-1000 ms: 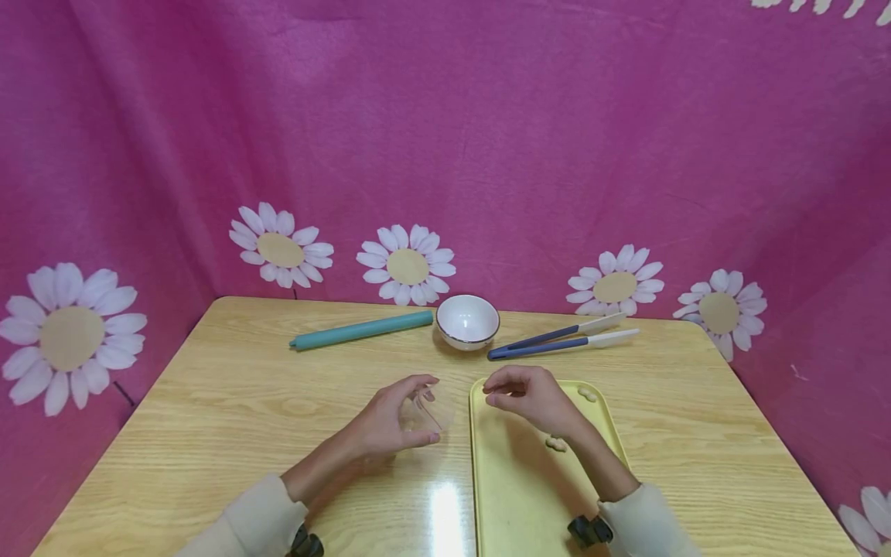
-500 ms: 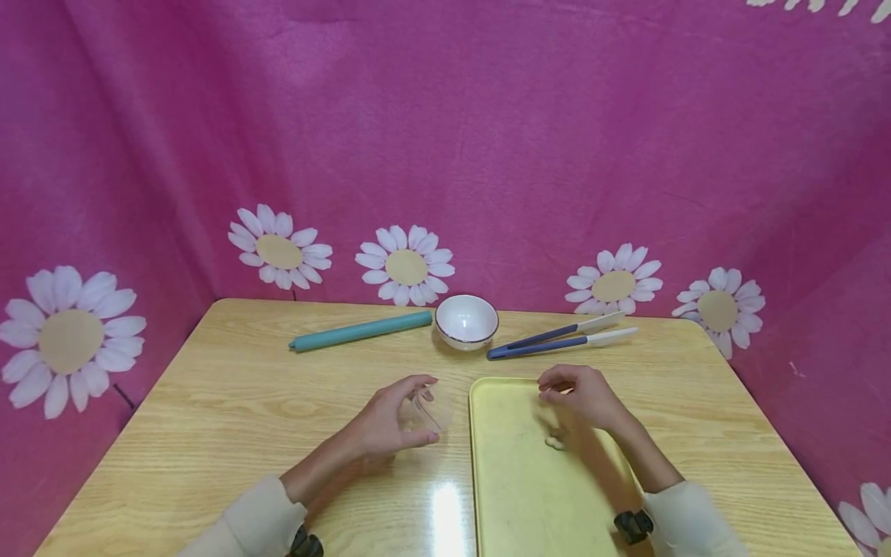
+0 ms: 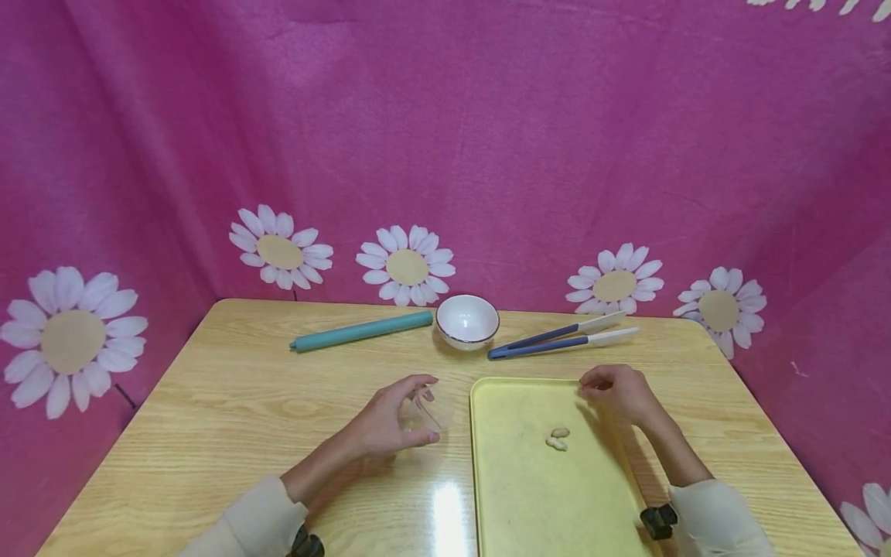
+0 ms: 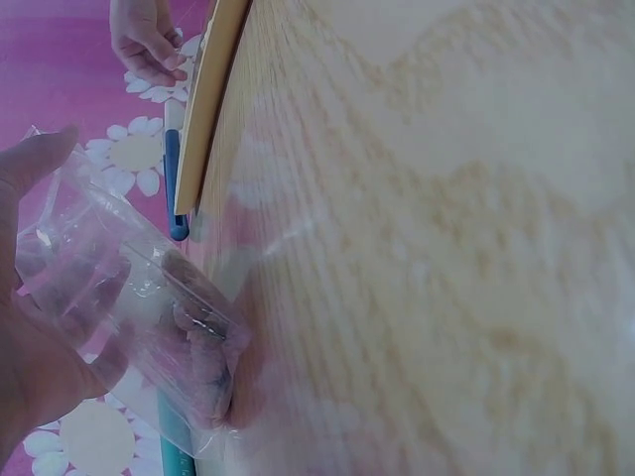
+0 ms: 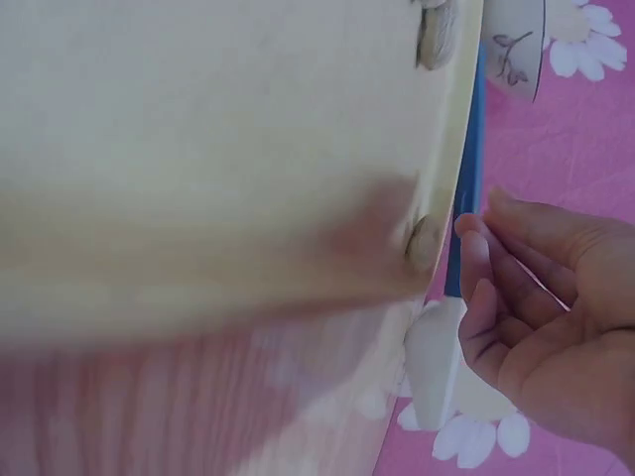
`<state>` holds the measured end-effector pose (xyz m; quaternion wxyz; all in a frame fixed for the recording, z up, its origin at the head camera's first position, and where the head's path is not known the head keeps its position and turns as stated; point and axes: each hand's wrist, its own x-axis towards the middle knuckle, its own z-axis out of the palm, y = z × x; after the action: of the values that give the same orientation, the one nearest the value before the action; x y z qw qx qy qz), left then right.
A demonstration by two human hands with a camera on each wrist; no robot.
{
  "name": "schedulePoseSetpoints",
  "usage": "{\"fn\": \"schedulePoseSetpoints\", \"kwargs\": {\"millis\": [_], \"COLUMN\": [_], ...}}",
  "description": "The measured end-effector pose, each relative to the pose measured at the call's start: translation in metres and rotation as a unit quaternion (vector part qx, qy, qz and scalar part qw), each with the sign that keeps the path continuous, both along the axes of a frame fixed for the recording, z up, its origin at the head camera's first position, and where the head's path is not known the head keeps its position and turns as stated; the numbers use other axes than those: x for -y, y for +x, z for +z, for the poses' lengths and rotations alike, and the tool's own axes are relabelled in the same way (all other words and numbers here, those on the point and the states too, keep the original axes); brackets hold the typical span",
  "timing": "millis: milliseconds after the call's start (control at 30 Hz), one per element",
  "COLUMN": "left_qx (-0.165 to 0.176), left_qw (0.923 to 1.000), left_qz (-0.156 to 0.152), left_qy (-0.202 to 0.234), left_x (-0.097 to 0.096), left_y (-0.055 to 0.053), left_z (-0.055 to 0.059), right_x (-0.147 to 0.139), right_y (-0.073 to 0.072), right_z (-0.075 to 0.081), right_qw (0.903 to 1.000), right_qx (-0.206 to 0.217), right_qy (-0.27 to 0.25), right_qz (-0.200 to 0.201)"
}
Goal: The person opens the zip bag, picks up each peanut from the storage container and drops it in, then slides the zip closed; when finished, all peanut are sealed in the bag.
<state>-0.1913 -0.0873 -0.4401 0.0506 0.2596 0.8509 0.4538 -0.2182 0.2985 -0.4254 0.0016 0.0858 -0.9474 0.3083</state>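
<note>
Head view: the left hand [image 3: 384, 422], fingers wide apart, holds a clear bag [image 3: 421, 414]; two peanuts [image 3: 560, 432] lie on the yellow tray [image 3: 518, 495]. Left wrist alone shows brownish lumps [image 4: 203, 347], likely nuts, bagged: part done, I'd say, tray ones left. Right wrist alone shows a corner nut [image 5: 424, 243] near the loosely bent right hand [image 5: 546, 307], seemingly empty.

Pink flowered cloth [image 3: 459, 139] around a wood-grain table [image 3: 237, 402] suggests a staged booth.
</note>
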Motion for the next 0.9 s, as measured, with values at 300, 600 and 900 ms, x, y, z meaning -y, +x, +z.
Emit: {"fn": "schedulePoseSetpoints", "kwargs": {"millis": [300, 600, 900], "left_qx": [0.005, 0.021, 0.015], "left_qw": [1.0, 0.9998, 0.9999], "left_qz": [0.004, 0.008, 0.005], "left_qy": [-0.006, 0.001, -0.003], "left_x": [0.001, 0.001, 0.001], "left_y": [0.0, 0.001, 0.001], "left_z": [0.001, 0.002, 0.002], "right_x": [-0.006, -0.007, -0.007], "right_y": [-0.004, -0.007, -0.011], "right_z": [-0.002, -0.001, -0.005], "right_qw": [0.9987, 0.9965, 0.9966], "right_qx": [-0.029, -0.038, -0.013], "right_qy": [0.04, 0.073, 0.071], "right_qz": [0.01, 0.013, 0.039]}}
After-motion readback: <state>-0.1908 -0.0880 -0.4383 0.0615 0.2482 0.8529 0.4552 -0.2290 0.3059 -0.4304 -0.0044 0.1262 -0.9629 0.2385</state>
